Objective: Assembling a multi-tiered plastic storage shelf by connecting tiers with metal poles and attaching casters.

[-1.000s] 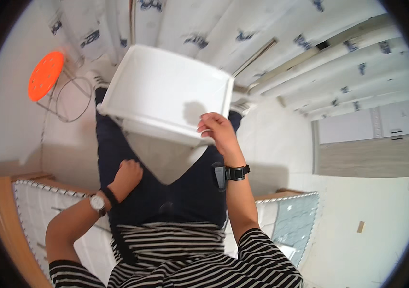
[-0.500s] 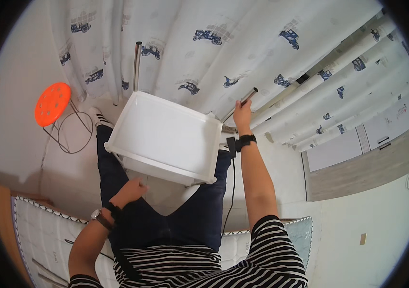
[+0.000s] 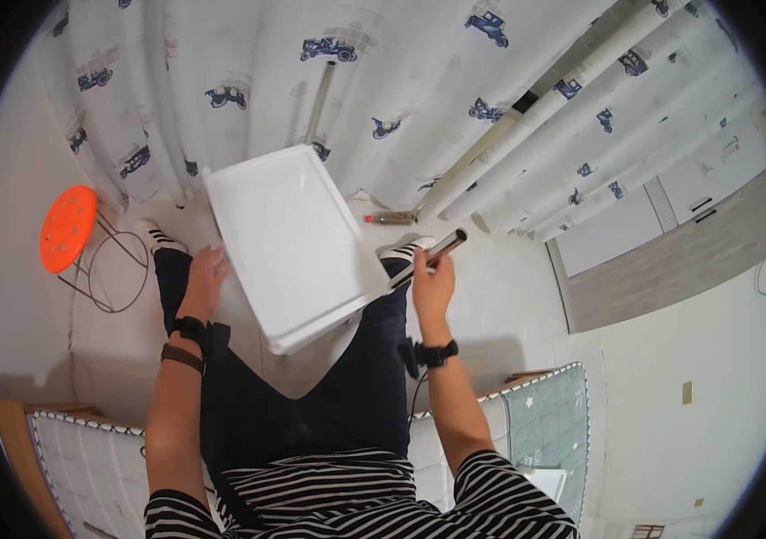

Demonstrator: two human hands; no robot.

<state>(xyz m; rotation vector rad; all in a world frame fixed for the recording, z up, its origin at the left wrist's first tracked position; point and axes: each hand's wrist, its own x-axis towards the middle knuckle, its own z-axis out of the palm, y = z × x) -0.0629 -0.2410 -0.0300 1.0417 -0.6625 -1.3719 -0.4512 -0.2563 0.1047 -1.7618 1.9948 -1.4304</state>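
Observation:
A white rectangular shelf unit [image 3: 291,238] with a raised rim stands on the floor between my feet. A shiny metal tube [image 3: 319,103] rises from its far corner. Another metal tube [image 3: 449,244] slants up from the right corner. Around that second tube the fingers of my right hand [image 3: 435,283] are wrapped, just below its open end. My left hand [image 3: 207,277] is beside the shelf's left edge, fingers stretched out and holding nothing. Whether its fingertips touch the rim, I cannot tell.
An orange round stool [image 3: 69,229] with metal legs stands at the left. Beyond the shelf hang white curtains [image 3: 266,54] with blue car prints. A bottle with a red cap [image 3: 392,218] lies near their hem. Behind me is a quilted bed [image 3: 545,413].
The shelf unit has turned clockwise, its right tube swinging nearer with my right hand on it. My left hand has moved from the near side to the left edge.

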